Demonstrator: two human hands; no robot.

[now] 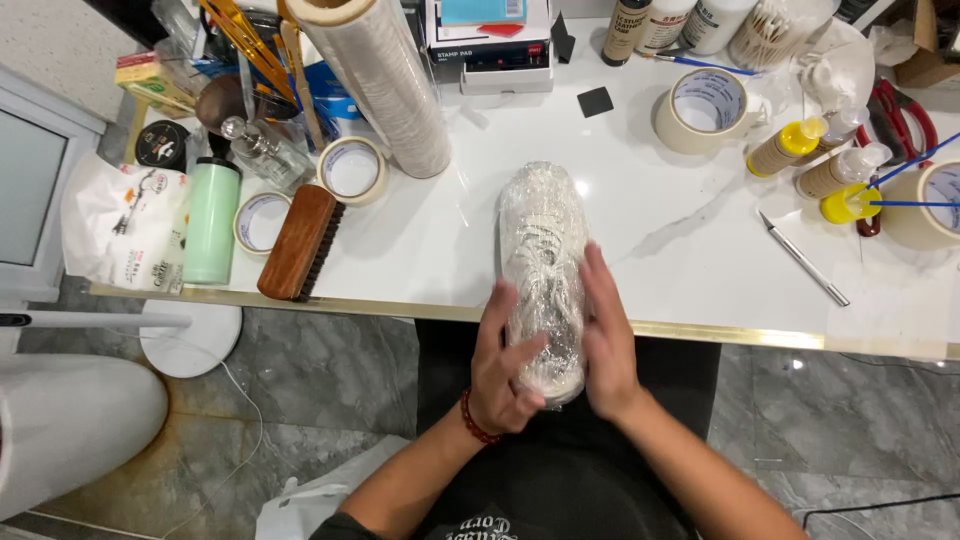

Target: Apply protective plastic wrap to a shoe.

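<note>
left hand (507,365): palm inward, fingers spread and curled, pressed flat on one side | right hand (606,345): palm inward, fingers straight and together, pressed flat on the opposite side | forearms: bare, angled in from below, converging | left wrist: red bead bracelet

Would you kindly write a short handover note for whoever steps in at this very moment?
Left hand: open palm pressed on the near left side of the wrapped shoe, fingers spread over the film.
Right hand: flat against the shoe's right side; neither hand is closed around it.
The shoe, white and already covered in clear film, lies lengthwise across the near edge of the white table, its near end overhanging the lap.
The roll of stretch film stands behind it to the left; a brush and a craft knife lie aside, untouched.
Done: film on the shoe. Left: smoothing the near end, it seems.
</note>
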